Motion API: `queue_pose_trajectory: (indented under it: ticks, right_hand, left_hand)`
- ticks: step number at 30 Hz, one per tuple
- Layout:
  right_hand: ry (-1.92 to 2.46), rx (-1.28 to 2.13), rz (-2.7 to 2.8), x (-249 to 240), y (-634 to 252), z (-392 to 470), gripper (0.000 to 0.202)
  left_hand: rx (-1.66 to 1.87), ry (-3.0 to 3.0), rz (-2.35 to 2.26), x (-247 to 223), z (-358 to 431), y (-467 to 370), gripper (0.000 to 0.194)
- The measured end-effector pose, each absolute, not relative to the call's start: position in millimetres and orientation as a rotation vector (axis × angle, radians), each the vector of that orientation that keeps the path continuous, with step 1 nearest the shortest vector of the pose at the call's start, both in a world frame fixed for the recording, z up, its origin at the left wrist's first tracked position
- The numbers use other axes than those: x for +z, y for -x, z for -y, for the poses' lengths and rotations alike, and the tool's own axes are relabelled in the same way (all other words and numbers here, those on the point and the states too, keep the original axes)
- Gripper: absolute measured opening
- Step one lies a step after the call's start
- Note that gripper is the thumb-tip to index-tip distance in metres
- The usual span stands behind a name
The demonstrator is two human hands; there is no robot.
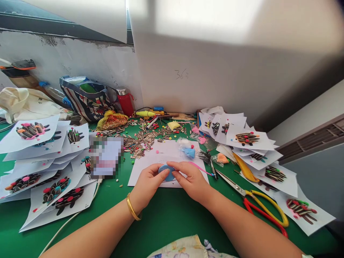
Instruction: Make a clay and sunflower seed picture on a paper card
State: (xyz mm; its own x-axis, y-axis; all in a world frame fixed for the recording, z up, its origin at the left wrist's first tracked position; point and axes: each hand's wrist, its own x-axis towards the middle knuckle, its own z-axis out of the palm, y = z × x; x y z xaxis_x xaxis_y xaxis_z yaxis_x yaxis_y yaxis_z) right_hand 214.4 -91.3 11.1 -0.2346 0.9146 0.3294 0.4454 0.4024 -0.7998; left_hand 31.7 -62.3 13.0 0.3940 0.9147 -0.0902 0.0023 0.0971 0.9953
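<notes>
Between both hands is a flat, rounded piece of blue modelling clay [167, 173], pinched by fingers and thumbs. My left hand [150, 182], with a gold bangle on its wrist, grips the left edge. On the opposite edge, my right hand [192, 179] closes its thumb and fingers. Under the hands lies a white paper sheet [142, 166], its lower part partly covered by them. A blue lump of clay in a clear bag [189, 152] rests on the sheet's upper right. Close to the right wrist are a black pen [213, 170] and a thin pink strip [200, 168].
Papers with sunflower-seed animals are stacked at left [64, 193] and right [249, 138]. Loose sunflower seeds [139, 139] spread behind the sheet. Large scissors [249, 195] lie by my right forearm, near a yellow utility knife [245, 168]. A phone [106, 157], red flask [125, 102] and striped bag [86, 100] stand left.
</notes>
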Motion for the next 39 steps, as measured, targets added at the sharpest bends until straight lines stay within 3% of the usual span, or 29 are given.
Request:
queue_pose_trajectory:
  ticks: [39]
  right_hand:
    - [1.068, 0.82, 1.845, 22, -215, 94, 0.038]
  left_hand:
    - [0.94, -1.245, -0.922, 18, 65, -34, 0.034]
